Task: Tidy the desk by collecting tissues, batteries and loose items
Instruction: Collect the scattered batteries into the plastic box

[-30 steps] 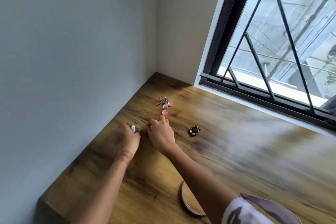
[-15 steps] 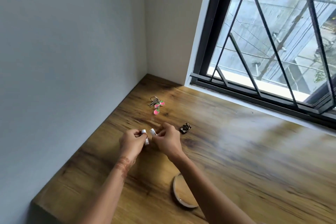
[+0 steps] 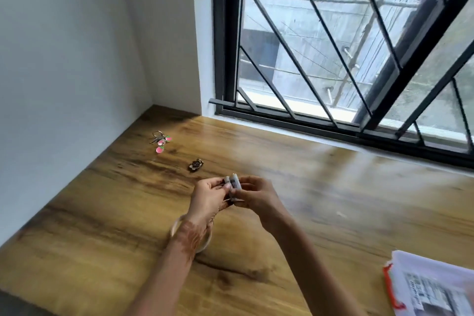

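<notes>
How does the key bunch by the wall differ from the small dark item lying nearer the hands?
The key bunch is spread out, with a metal ring and pink charms; the small dark item is one compact brown-black piece. The key bunch lies nearer the wall corner; the small dark item lies closer to the left hand and right hand. Both rest loose on the wooden desk, untouched; the hands hold the batteries.

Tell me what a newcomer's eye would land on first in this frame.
First, the left hand and right hand meeting over the wooden desk, both pinching two small white batteries. Next, the black-barred window filling the upper right. Then the keys with pink charms near the far left corner, and a small dark item lying between them and the hands.
</notes>
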Demonstrator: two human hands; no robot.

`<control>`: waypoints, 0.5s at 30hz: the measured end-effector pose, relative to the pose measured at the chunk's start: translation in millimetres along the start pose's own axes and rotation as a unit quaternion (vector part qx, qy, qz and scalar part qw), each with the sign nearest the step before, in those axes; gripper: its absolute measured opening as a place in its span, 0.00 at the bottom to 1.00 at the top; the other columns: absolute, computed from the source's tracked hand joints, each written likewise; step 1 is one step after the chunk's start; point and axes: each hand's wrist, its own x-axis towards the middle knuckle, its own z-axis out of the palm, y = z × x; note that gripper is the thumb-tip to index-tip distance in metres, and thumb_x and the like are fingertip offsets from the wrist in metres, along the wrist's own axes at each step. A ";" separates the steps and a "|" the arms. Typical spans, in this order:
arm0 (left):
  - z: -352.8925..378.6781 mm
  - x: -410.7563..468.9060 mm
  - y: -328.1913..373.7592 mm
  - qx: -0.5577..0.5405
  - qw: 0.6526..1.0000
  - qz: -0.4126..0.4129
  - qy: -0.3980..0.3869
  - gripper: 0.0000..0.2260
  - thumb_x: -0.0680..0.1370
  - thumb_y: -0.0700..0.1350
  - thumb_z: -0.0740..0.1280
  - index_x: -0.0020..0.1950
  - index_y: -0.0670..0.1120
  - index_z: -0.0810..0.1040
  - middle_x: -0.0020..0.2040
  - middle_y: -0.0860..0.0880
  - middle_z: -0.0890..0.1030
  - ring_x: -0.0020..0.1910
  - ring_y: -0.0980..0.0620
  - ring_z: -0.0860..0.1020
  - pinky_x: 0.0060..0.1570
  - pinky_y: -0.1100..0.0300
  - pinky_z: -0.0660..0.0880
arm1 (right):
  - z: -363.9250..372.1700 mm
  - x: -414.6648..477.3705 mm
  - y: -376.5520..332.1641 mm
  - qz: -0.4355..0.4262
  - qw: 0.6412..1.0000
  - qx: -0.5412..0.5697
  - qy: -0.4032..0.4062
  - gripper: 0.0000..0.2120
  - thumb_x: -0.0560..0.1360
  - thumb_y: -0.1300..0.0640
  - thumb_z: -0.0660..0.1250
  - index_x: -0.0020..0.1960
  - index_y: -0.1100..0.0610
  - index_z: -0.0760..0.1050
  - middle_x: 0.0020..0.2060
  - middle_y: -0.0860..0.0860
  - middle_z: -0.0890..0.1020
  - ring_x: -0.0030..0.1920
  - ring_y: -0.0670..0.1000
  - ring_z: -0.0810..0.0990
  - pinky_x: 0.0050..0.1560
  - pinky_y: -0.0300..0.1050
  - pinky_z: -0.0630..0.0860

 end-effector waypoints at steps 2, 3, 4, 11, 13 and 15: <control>35.1 -16.9 -8.0 -0.006 1.000 0.001 -0.014 0.11 0.77 0.33 0.61 0.59 0.35 0.75 0.47 0.41 0.80 0.40 0.52 0.80 0.34 0.64 0.80 | -32.7 -19.5 2.5 -0.019 0.999 -0.022 0.021 0.09 0.71 0.69 0.68 0.51 0.67 0.77 0.36 0.55 0.80 0.35 0.48 0.79 0.33 0.34 0.75; 50.1 -24.7 -11.1 -0.011 1.000 0.004 -0.022 0.11 0.78 0.33 0.61 0.59 0.35 0.75 0.48 0.40 0.80 0.40 0.52 0.79 0.35 0.64 0.80 | -46.8 -27.0 4.0 -0.026 0.999 -0.034 0.032 0.09 0.71 0.68 0.68 0.52 0.67 0.78 0.37 0.55 0.81 0.35 0.48 0.79 0.34 0.34 0.75; 68.0 -34.3 -15.8 -0.019 0.999 0.007 -0.030 0.11 0.78 0.33 0.61 0.59 0.35 0.74 0.49 0.40 0.79 0.41 0.52 0.79 0.36 0.64 0.80 | -64.2 -37.2 5.6 -0.034 0.998 -0.045 0.041 0.10 0.70 0.68 0.69 0.51 0.66 0.79 0.37 0.55 0.81 0.36 0.48 0.80 0.35 0.35 0.75; 174.2 -101.9 -55.8 -0.039 0.995 0.014 -0.091 0.05 0.77 0.36 0.63 0.52 0.39 0.75 0.39 0.46 0.81 0.33 0.56 0.80 0.40 0.60 0.79 | -180.8 -114.6 13.2 -0.058 0.990 -0.118 0.042 0.09 0.67 0.69 0.71 0.39 0.56 0.78 0.34 0.55 0.80 0.35 0.49 0.78 0.38 0.41 0.74; 196.1 -116.8 -70.2 0.006 0.996 0.029 -0.086 0.03 0.78 0.40 0.64 0.47 0.43 0.77 0.40 0.47 0.81 0.39 0.53 0.80 0.45 0.56 0.78 | -211.1 -137.7 15.3 -0.053 0.985 -0.154 0.048 0.09 0.68 0.69 0.71 0.39 0.56 0.78 0.34 0.55 0.79 0.35 0.49 0.75 0.39 0.43 0.72; 214.4 -126.6 -87.1 0.090 0.992 0.061 -0.068 0.02 0.77 0.43 0.66 0.47 0.46 0.77 0.44 0.46 0.82 0.46 0.49 0.79 0.50 0.52 0.77 | -243.3 -159.6 17.3 -0.036 0.973 -0.223 0.054 0.09 0.68 0.69 0.70 0.40 0.56 0.78 0.32 0.51 0.78 0.35 0.48 0.74 0.39 0.43 0.70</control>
